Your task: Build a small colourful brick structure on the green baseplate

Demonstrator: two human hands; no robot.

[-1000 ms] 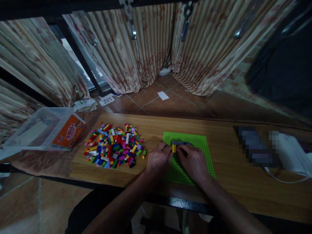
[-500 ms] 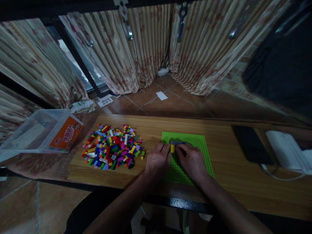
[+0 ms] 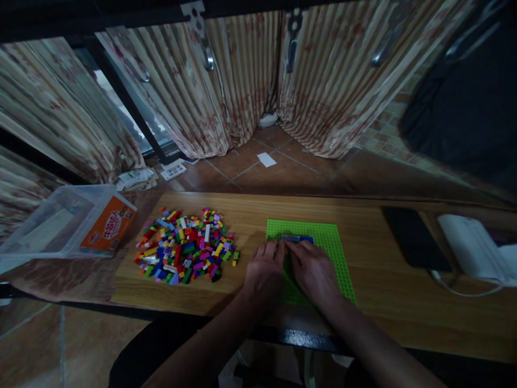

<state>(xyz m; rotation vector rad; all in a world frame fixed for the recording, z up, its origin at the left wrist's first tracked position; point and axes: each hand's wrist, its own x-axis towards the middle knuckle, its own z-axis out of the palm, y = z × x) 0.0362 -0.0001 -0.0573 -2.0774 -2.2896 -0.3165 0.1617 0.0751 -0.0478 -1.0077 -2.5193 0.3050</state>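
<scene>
A green studded baseplate [image 3: 329,234] lies on the wooden table before me. On its upper part sits a row of bricks, with a grey brick [image 3: 290,237] at the left and a blue brick [image 3: 307,238] at the right. My left hand [image 3: 264,269] rests over the plate's left side, its fingers curled together. My right hand [image 3: 315,269] pinches just below the row, fingertips meeting those of the left. Both sets of fingers cover the spot where a yellow building brick showed a moment ago, so that brick is hidden.
Left of the plate spreads a pile of loose coloured bricks [image 3: 188,248]. Farther left stands a clear plastic bin [image 3: 52,215] with an orange label. A black phone [image 3: 416,237] with a cable and a white device [image 3: 468,248] lie at the right.
My hands have closed together over the yellow building brick, which has gone out of sight. The right hand has shifted a little left and down, uncovering the blue brick.
</scene>
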